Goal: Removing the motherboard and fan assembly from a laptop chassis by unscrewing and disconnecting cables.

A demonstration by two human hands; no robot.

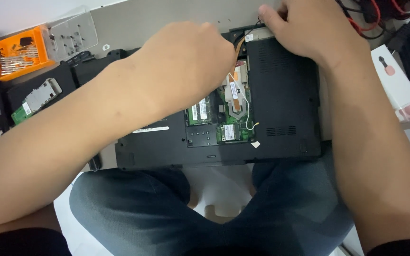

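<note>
Laptop: one black laptop (281, 109), upside down on the worktop (134, 23) just above the person's knees, its bottom cover off over the middle bay.
Open bay: one green circuit board (228, 111) showing, with two memory sticks side by side, one small card with a white wire, one copper pipe running up to the far edge.
Left hand: one left hand (186, 61), over the bay's far left corner; fingers curled downward and hidden from view, so I cannot tell what they hold.
Right hand: one right hand (304, 26), on the laptop's far edge; fingers bent together and pressing on the corner part there.
Orange tray: one orange tray (17, 52) of small parts, far left.
Clear lid: one clear lid (74, 33) beside it.
Loose module: one green-edged module (36, 99) on a black panel at left.
White box: one white box (397, 83) at right.
</note>
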